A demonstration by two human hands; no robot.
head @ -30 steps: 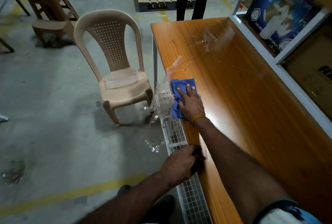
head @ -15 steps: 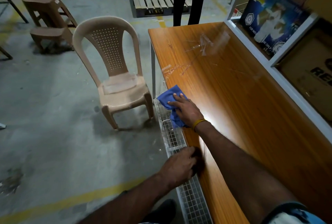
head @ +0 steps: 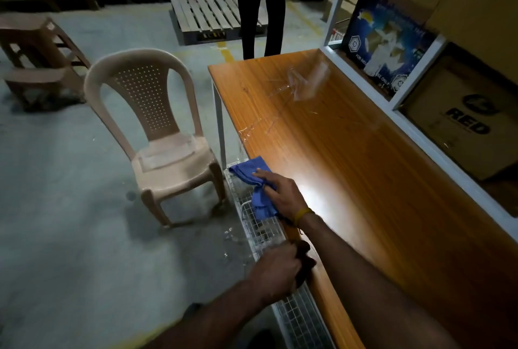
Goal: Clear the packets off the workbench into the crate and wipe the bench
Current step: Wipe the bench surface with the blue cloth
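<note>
Fingers of the right hand lay spread and nearly straight on a blue cloth, pressing it at the near-left edge of the workbench; part of the crumpled cloth hung past that edge, over the wire crate. A yellow band circled the wrist. Nearer the body, the left hand curled over the long rim of the crate, gripping it, though its fingertips were lost in shadow. The crate, a grid of thin pale wire, ran alongside the bench edge below both hands, its near end cut off by the frame. What lay inside it was hard to make out: only faint glints of clear film.

Half a second earlier the cloth sat a little farther up the bench; it had since slid toward the edge, and the clear packet seen a second ago by the cloth was gone from there.

Beyond the right hand, clear plastic packets lay on the glossy orange wood-grain top, barely visible but for reflections. Left of the hands stood a beige plastic chair with a perforated back. At the far end of the bench a person's dark-trousered legs showed, cut off above.
</note>
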